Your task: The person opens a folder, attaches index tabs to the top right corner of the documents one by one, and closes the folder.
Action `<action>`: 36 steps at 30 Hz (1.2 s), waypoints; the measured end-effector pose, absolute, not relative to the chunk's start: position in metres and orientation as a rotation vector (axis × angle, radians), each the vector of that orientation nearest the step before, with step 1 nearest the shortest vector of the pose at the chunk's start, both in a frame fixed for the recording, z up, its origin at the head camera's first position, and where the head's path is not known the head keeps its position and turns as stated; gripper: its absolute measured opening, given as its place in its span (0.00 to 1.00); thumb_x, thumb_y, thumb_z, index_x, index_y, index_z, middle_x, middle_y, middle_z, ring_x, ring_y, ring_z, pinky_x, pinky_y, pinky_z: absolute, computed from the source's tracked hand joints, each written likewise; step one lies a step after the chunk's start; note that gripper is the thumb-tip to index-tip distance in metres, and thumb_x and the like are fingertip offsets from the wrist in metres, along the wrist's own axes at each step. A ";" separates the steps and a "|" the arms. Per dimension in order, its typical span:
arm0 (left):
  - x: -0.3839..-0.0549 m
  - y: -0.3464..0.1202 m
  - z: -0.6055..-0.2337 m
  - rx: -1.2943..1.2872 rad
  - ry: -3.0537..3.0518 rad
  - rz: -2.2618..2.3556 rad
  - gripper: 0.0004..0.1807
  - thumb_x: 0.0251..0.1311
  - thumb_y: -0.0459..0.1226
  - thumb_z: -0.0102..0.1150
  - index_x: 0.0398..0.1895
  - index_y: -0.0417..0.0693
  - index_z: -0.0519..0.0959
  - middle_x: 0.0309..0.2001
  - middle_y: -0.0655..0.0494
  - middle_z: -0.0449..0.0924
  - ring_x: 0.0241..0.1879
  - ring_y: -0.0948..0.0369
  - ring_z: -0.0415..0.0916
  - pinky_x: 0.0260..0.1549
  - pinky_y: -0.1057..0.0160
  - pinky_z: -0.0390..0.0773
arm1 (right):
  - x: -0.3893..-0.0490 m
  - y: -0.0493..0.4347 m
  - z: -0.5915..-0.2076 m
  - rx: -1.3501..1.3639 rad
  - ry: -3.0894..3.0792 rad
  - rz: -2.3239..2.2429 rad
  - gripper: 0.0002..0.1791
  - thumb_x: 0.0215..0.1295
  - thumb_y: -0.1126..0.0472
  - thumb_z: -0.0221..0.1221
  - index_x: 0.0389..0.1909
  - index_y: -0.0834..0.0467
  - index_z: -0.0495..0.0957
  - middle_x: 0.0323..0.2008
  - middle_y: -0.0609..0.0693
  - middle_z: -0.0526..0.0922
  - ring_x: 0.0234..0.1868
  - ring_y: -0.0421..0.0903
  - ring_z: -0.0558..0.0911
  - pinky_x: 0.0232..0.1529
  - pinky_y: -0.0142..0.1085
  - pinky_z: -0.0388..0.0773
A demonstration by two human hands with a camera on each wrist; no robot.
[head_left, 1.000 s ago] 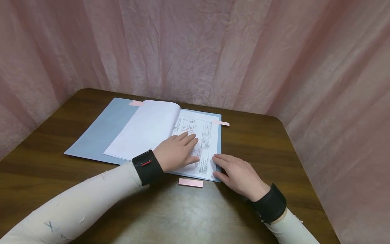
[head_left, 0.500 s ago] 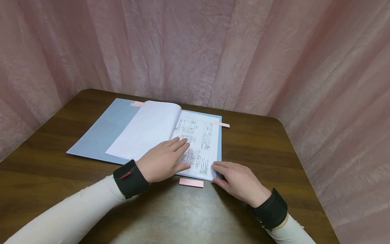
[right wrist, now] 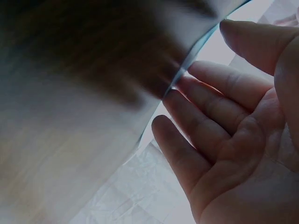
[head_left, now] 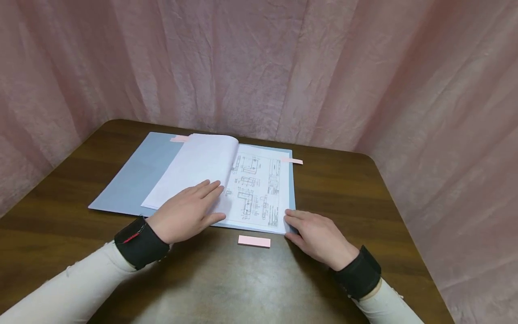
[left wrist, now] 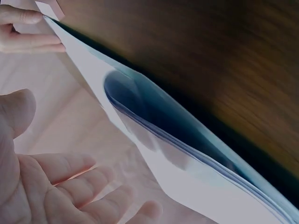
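Note:
A light blue folder (head_left: 129,180) lies open on the table, with white sheets (head_left: 198,159) turned over to its left side. On the right side a sheet with printed technical drawings (head_left: 259,184) shows. My left hand (head_left: 188,211) is over the lower part of the turned sheets near the fold, fingers straight; in the left wrist view the palm (left wrist: 42,191) faces the curved sheets and holds nothing. My right hand (head_left: 317,234) rests at the lower right corner of the folder, fingertips on its edge, fingers extended in the right wrist view.
A pink sticky-note pad (head_left: 254,241) lies on the brown table (head_left: 344,189) just in front of the folder. One pink strip (head_left: 292,160) sticks out from the right edge of the drawing sheet, another (head_left: 179,138) sits at the top left. Pink curtains (head_left: 259,67) surround the table.
My left hand has moved left, off the drawing sheet to the turned sheets beside the fold, uncovering more of the drawings. My right hand has stayed at the folder's corner.

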State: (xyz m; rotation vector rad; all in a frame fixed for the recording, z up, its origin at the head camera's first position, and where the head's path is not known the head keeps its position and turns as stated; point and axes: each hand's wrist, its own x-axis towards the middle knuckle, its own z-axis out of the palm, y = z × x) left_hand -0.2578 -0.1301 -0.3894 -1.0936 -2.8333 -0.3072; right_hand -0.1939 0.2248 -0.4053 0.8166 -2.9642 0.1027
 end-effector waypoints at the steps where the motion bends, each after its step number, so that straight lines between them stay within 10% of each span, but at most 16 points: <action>1: -0.259 -0.134 -0.390 -1.083 -2.837 -0.314 0.41 0.77 0.53 0.68 0.80 0.34 0.71 0.78 0.36 0.71 0.79 0.38 0.67 0.75 0.39 0.69 | -0.194 0.224 -0.406 0.811 -2.961 0.096 0.26 0.70 0.54 0.77 0.65 0.60 0.87 0.67 0.56 0.85 0.66 0.53 0.85 0.63 0.50 0.83; 36: -0.324 -0.341 -0.406 -0.445 -3.238 -0.492 0.43 0.86 0.54 0.50 0.78 0.18 0.60 0.69 0.14 0.67 0.70 0.22 0.62 0.65 0.21 0.65 | -0.195 0.205 -0.406 0.721 -2.896 -0.054 0.17 0.67 0.53 0.79 0.48 0.59 0.89 0.58 0.57 0.90 0.49 0.53 0.91 0.46 0.46 0.88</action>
